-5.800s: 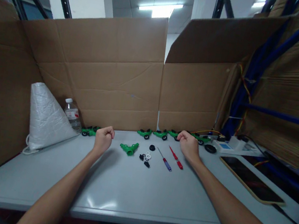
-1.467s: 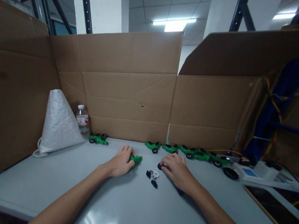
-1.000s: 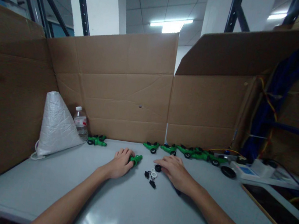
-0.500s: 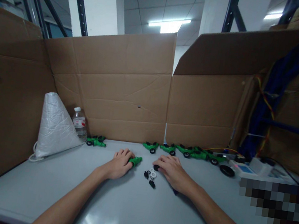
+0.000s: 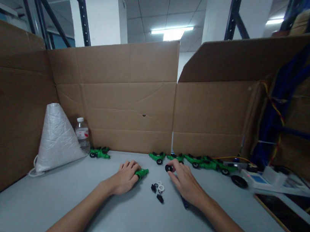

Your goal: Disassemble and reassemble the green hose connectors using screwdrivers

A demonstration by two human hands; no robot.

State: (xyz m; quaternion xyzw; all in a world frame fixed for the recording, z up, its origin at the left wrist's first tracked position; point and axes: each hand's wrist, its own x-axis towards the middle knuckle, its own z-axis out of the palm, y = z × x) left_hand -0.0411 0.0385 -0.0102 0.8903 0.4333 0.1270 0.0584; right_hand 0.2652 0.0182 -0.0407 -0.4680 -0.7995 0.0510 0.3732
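My left hand (image 5: 126,178) is wrapped round a green part (image 5: 142,173), whose tip sticks out to the right. Between thumb and fingers, my right hand (image 5: 184,181) pinches a small black wheel (image 5: 168,168) just above the table. Small black pieces (image 5: 160,198) and white rings (image 5: 161,188) lie on the table between the hands. A dark object (image 5: 184,202) shows partly from under my right wrist. Several green toy cars with black wheels (image 5: 207,163) stand in a row at the back.
At the back left are another green car (image 5: 100,153), a water bottle (image 5: 82,135) and a silvery white bag (image 5: 56,140). Cardboard walls (image 5: 133,109) enclose the table (image 5: 53,201). A black disc (image 5: 239,181), power strip (image 5: 261,180) and dark flat device (image 5: 284,218) lie right.
My right hand has lifted the black wheel up and away from the small parts. My left hand keeps its hold on the green part. The view has tilted slightly upward.
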